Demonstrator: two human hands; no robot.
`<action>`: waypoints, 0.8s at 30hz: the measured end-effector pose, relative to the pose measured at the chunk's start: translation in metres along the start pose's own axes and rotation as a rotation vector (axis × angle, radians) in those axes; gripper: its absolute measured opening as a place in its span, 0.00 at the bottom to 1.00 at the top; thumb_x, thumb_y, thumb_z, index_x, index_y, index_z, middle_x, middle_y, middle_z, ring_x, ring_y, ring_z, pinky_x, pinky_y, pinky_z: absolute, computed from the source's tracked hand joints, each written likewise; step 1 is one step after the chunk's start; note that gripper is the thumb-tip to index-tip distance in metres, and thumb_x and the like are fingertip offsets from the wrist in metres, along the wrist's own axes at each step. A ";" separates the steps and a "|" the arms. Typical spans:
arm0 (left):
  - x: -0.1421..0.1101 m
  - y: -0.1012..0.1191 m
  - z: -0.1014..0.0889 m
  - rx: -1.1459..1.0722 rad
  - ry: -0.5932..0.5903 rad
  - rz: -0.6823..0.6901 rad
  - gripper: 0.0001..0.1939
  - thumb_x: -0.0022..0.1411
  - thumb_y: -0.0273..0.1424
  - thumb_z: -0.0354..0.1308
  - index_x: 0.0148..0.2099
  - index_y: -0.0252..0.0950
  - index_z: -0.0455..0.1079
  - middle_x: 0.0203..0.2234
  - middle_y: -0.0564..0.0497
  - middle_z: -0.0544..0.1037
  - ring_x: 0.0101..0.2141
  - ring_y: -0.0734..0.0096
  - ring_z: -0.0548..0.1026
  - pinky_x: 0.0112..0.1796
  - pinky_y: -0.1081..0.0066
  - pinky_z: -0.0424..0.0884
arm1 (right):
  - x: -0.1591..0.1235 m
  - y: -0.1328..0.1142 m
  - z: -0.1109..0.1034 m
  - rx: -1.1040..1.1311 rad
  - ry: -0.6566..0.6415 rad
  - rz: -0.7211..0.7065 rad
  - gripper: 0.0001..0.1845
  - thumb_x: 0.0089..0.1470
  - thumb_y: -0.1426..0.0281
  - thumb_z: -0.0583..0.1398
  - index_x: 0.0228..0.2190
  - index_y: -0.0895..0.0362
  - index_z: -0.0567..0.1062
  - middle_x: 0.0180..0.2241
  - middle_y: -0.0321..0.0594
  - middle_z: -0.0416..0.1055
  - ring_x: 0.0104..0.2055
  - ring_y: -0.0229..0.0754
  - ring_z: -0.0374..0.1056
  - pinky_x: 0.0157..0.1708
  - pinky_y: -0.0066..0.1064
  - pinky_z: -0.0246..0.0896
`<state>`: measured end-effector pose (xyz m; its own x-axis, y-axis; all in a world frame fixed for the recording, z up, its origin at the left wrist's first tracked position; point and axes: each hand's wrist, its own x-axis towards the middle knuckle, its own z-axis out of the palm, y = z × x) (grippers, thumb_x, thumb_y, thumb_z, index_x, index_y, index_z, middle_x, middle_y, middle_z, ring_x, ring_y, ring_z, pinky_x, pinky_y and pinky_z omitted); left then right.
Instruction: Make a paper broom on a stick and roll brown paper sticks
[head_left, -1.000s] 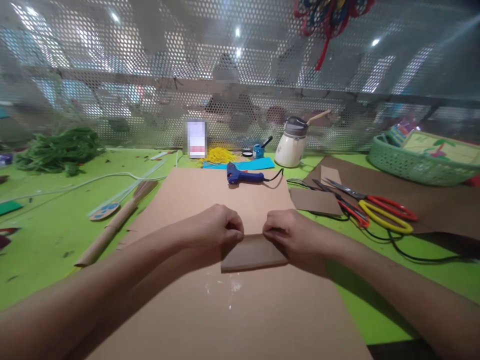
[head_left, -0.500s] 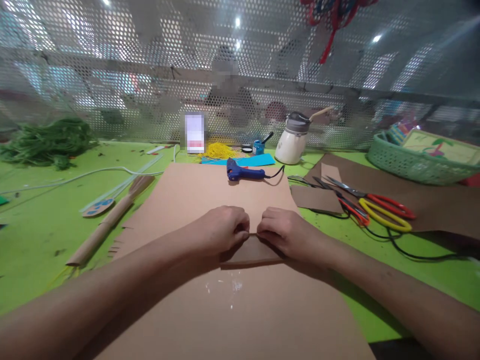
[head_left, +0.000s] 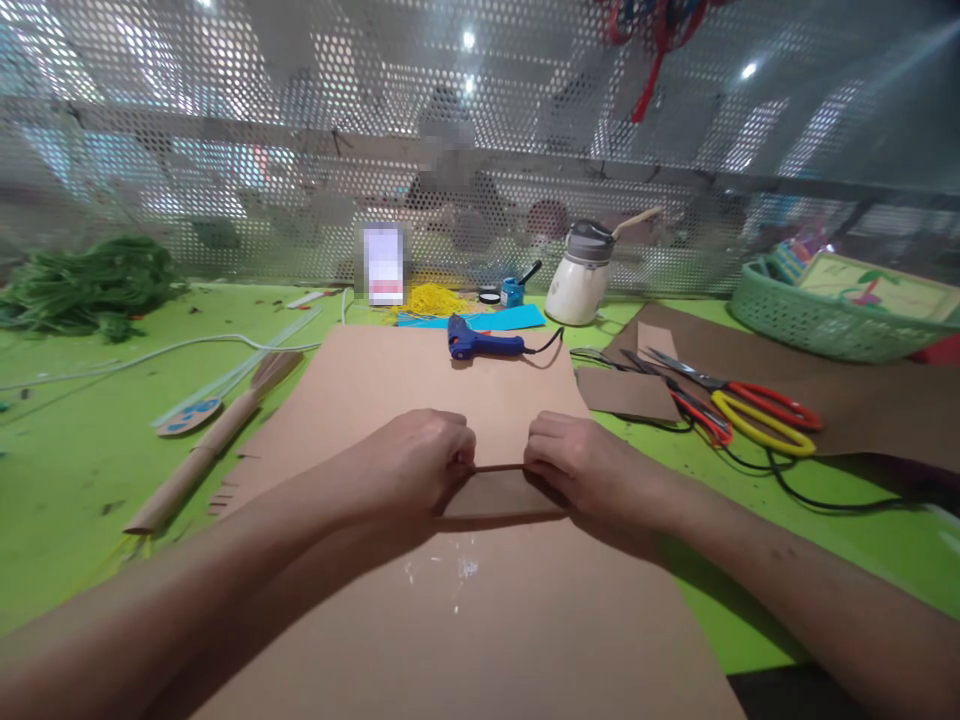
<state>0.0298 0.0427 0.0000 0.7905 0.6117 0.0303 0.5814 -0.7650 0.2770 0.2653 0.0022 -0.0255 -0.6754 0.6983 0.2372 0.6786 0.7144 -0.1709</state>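
A small piece of brown card (head_left: 496,497) lies across the large tan paper sheet (head_left: 480,620), with a raised edge along its far side. My left hand (head_left: 429,455) pinches that edge at its left end, fingers curled. At the right end my right hand (head_left: 576,462) grips the same edge between thumb and fingers. The fingertips partly hide both ends of the card. Beyond my hands, a blue glue gun (head_left: 487,344) lies on its side on the sheet. Whitish glue marks (head_left: 461,567) show on the paper nearer to me.
Scissors with red and yellow handles (head_left: 761,420) and a brown card square (head_left: 626,394) lie right. Behind them sits a green basket (head_left: 840,320). A white bottle (head_left: 577,285) stands at the back. A rolled paper tube (head_left: 199,460) lies left on the green table (head_left: 60,430).
My hands have slid apart along the card's far edge, the left one leftward and the right one slightly rightward, baring more of the edge. The whole view has shifted slightly.
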 end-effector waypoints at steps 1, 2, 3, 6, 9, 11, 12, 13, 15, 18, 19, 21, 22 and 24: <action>-0.001 0.000 -0.001 0.008 -0.002 -0.007 0.08 0.57 0.24 0.53 0.28 0.37 0.70 0.26 0.52 0.73 0.27 0.71 0.70 0.27 0.73 0.62 | -0.001 0.000 0.000 -0.006 0.000 0.007 0.12 0.60 0.79 0.54 0.26 0.58 0.70 0.29 0.40 0.67 0.34 0.41 0.61 0.32 0.31 0.54; -0.001 0.001 -0.003 0.016 -0.006 -0.016 0.08 0.57 0.24 0.52 0.28 0.37 0.70 0.26 0.52 0.74 0.27 0.70 0.70 0.28 0.73 0.62 | -0.002 0.000 0.000 -0.012 0.004 0.014 0.11 0.60 0.79 0.54 0.26 0.58 0.69 0.29 0.40 0.67 0.34 0.41 0.60 0.32 0.31 0.54; -0.001 0.002 -0.005 0.024 -0.013 -0.024 0.08 0.57 0.24 0.52 0.28 0.37 0.71 0.26 0.51 0.74 0.27 0.70 0.70 0.28 0.73 0.62 | -0.003 0.000 0.000 -0.017 0.009 0.022 0.11 0.60 0.79 0.54 0.26 0.58 0.69 0.30 0.40 0.66 0.34 0.40 0.60 0.32 0.31 0.54; -0.003 0.004 -0.008 0.052 -0.047 -0.039 0.08 0.53 0.22 0.52 0.27 0.37 0.71 0.26 0.51 0.74 0.26 0.70 0.70 0.27 0.72 0.62 | -0.006 0.001 0.001 -0.033 0.024 0.042 0.11 0.59 0.79 0.54 0.26 0.58 0.68 0.29 0.40 0.65 0.32 0.40 0.59 0.31 0.30 0.53; -0.007 0.002 -0.009 0.081 -0.047 -0.022 0.08 0.51 0.21 0.53 0.27 0.37 0.71 0.25 0.52 0.73 0.26 0.70 0.69 0.27 0.72 0.61 | -0.009 0.003 0.002 -0.047 0.037 0.041 0.11 0.59 0.79 0.54 0.26 0.58 0.68 0.30 0.40 0.65 0.33 0.40 0.59 0.31 0.31 0.54; -0.011 -0.001 -0.008 0.107 -0.024 -0.012 0.08 0.51 0.21 0.53 0.27 0.38 0.70 0.25 0.53 0.73 0.26 0.70 0.69 0.27 0.71 0.60 | -0.011 0.003 0.003 -0.061 0.045 0.027 0.10 0.59 0.80 0.54 0.26 0.58 0.68 0.30 0.41 0.65 0.33 0.41 0.59 0.32 0.32 0.53; -0.012 -0.002 -0.008 0.121 -0.017 -0.011 0.07 0.51 0.21 0.53 0.27 0.39 0.69 0.25 0.53 0.73 0.26 0.70 0.69 0.28 0.71 0.60 | -0.011 0.003 0.003 -0.066 0.045 0.020 0.10 0.58 0.80 0.54 0.26 0.58 0.68 0.29 0.40 0.65 0.33 0.41 0.58 0.32 0.32 0.53; -0.014 -0.004 -0.008 0.132 -0.017 -0.015 0.07 0.51 0.21 0.54 0.26 0.39 0.69 0.25 0.53 0.72 0.26 0.70 0.68 0.28 0.71 0.60 | -0.012 0.003 0.003 -0.069 0.044 0.016 0.10 0.58 0.80 0.54 0.26 0.58 0.67 0.30 0.41 0.65 0.33 0.41 0.58 0.32 0.32 0.53; -0.016 -0.006 -0.009 0.139 -0.029 -0.025 0.08 0.50 0.21 0.53 0.26 0.39 0.68 0.25 0.53 0.73 0.26 0.70 0.69 0.29 0.70 0.60 | -0.013 0.001 0.001 -0.069 0.039 0.010 0.10 0.56 0.81 0.54 0.26 0.58 0.67 0.30 0.41 0.65 0.34 0.41 0.58 0.32 0.32 0.53; -0.015 -0.005 -0.010 0.130 -0.046 -0.047 0.08 0.50 0.21 0.53 0.26 0.39 0.68 0.25 0.53 0.73 0.26 0.70 0.69 0.29 0.71 0.60 | -0.015 -0.002 -0.002 -0.070 0.035 -0.008 0.09 0.53 0.83 0.55 0.26 0.58 0.68 0.31 0.41 0.64 0.34 0.41 0.57 0.31 0.32 0.52; -0.015 -0.005 -0.011 0.127 -0.047 -0.058 0.08 0.50 0.21 0.53 0.26 0.39 0.68 0.25 0.53 0.73 0.26 0.70 0.69 0.29 0.71 0.61 | -0.016 -0.002 -0.003 -0.073 0.029 -0.021 0.09 0.51 0.84 0.55 0.27 0.58 0.68 0.31 0.40 0.64 0.34 0.41 0.57 0.31 0.32 0.51; -0.014 -0.003 -0.012 0.119 -0.048 -0.083 0.07 0.50 0.22 0.53 0.26 0.39 0.68 0.26 0.53 0.73 0.27 0.70 0.69 0.29 0.71 0.61 | -0.017 -0.003 -0.003 -0.089 0.018 -0.049 0.10 0.50 0.84 0.56 0.27 0.58 0.68 0.31 0.40 0.64 0.35 0.41 0.57 0.31 0.32 0.50; -0.014 -0.002 -0.012 0.117 -0.050 -0.092 0.07 0.50 0.22 0.53 0.26 0.38 0.68 0.26 0.52 0.73 0.27 0.70 0.70 0.29 0.71 0.61 | -0.017 -0.003 -0.002 -0.105 0.017 -0.058 0.10 0.50 0.84 0.56 0.27 0.58 0.68 0.31 0.39 0.64 0.35 0.41 0.57 0.31 0.33 0.50; -0.014 0.000 -0.013 0.116 -0.044 -0.102 0.06 0.50 0.23 0.52 0.26 0.38 0.67 0.26 0.52 0.73 0.27 0.69 0.70 0.30 0.71 0.62 | -0.017 -0.003 0.000 -0.154 0.029 -0.062 0.10 0.52 0.83 0.56 0.26 0.58 0.68 0.30 0.39 0.64 0.34 0.41 0.56 0.31 0.34 0.49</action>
<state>0.0163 0.0371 0.0123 0.7324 0.6800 -0.0353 0.6754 -0.7191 0.1635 0.2749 -0.0122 -0.0292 -0.7101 0.6500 0.2707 0.6738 0.7389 -0.0068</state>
